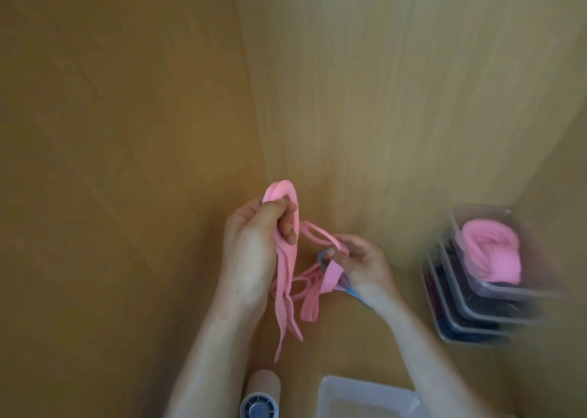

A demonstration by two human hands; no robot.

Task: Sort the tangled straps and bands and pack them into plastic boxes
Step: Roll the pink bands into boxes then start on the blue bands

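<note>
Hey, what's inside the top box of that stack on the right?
A coiled pink band fills the top box. Anything under it is covered. The lower boxes hold dark things, too blurred to name.

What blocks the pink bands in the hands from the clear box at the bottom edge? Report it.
Nothing visible lies between them. The pink bands, gripped by the left hand and pinched by the right hand, are near the clear box; only the right forearm crosses its edge.

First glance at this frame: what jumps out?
Centre frame, the pink straps dangle from the left hand, which grips them, while the right hand pinches a tangled loop and a blue band. At right, a stack of plastic boxes holds a pink bundle in its top box.
</note>
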